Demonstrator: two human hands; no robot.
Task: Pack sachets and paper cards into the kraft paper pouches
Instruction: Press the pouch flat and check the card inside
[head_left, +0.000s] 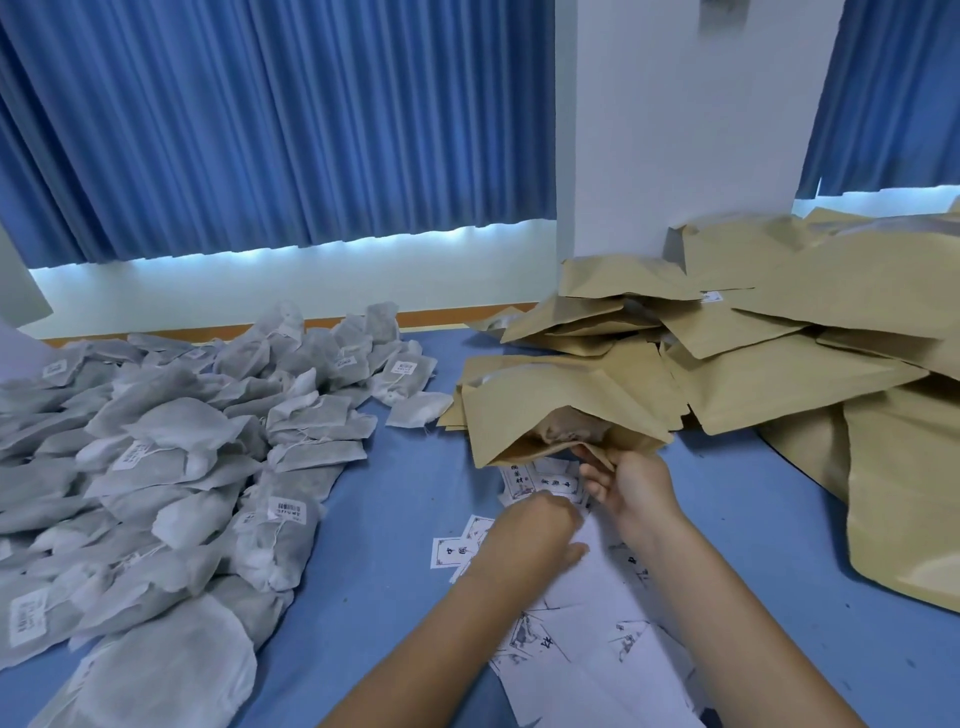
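A kraft paper pouch (550, 410) lies on the blue table with its mouth open toward me; a brownish sachet (569, 427) shows inside it. My right hand (631, 486) pinches the lower lip of the pouch mouth and holds it open. My left hand (535, 530) rests knuckles-up on the scattered white paper cards (587, 639), its fingers curled down onto a card; the grip itself is hidden. More printed cards (519, 480) lie just under the pouch mouth.
A large heap of grey-white sachets (171, 467) covers the table's left side. Several kraft pouches (779, 332) are piled at the right and back, against a white pillar (675, 130). Blue curtains hang behind. Bare blue tabletop (405, 499) runs between the heaps.
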